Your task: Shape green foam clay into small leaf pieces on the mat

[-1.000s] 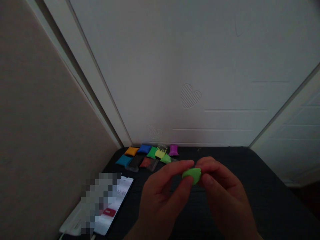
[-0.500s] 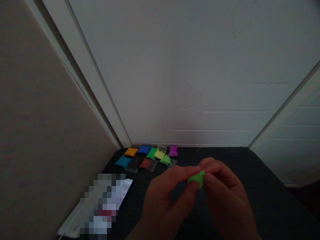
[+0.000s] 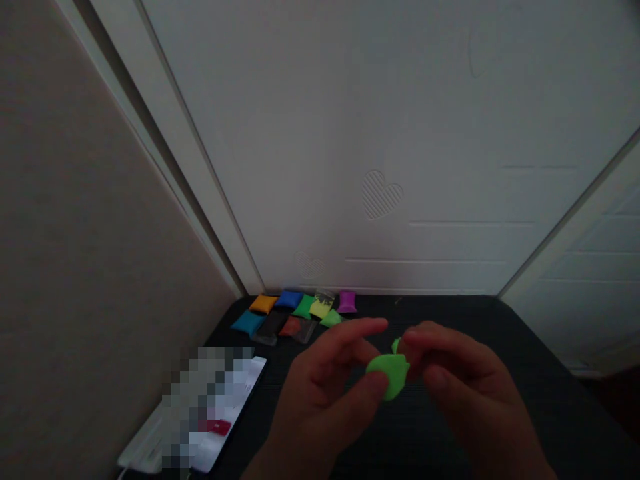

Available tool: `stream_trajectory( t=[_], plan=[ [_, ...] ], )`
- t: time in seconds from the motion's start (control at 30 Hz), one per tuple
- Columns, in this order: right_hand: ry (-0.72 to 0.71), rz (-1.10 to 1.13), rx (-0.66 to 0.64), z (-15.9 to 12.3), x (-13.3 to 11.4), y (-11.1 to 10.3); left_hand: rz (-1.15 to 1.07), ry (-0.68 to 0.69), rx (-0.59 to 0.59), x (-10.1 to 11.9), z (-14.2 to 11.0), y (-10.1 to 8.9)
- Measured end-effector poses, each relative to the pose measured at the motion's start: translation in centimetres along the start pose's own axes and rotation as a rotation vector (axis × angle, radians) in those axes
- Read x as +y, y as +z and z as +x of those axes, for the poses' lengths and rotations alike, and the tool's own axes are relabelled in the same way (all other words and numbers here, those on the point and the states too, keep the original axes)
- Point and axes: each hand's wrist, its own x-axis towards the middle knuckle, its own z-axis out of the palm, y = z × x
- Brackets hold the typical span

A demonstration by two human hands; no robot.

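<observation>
A lump of light green modelling clay (image 3: 393, 373) is pinched between the thumb and bent fingers of my left hand (image 3: 325, 393), whose index finger is lifted off it and stretched to the right. My right hand (image 3: 465, 380) is just right of the lump, fingers curled. A small bit of the same green clay (image 3: 396, 345) shows at its fingertips, apart from the lump's front face; whether the two join behind is hidden. Both hands hover over the dark table (image 3: 390, 443).
Several coloured clay packets lie at the table's back left, among them a blue packet (image 3: 289, 299), an orange packet (image 3: 263, 304) and a purple packet (image 3: 347, 301). A partly pixelated phone or tablet (image 3: 235, 407) rests at the left. A white panel (image 3: 300, 133) rises behind the table.
My right hand has drawn away to the right from the lump, with a small green bit at its fingertips. My left index finger has lifted, and more of the lump shows.
</observation>
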Motion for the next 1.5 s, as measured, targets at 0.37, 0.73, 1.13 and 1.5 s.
stream_trajectory(
  t=[0.37, 0.73, 1.13, 1.5],
  plan=[
    [-0.124, -0.251, -0.185, 0.0, -1.0, -0.7, -0.110, -0.090, -0.088, 0.1, -0.2, -0.2],
    [-0.211, -0.310, -0.190, 0.1, -0.4, -0.5, -0.160, -0.101, -0.090, 0.0, -0.2, -0.2],
    [-0.296, -0.450, -0.053, 0.0, -0.3, -0.1, 0.250, 0.142, -0.061, -0.1, -0.1, -0.7],
    [-0.237, -0.434, -0.016, 0.0, -0.1, -0.2, 0.602, 0.380, -0.020, -0.5, -0.4, -0.8]
  ],
)
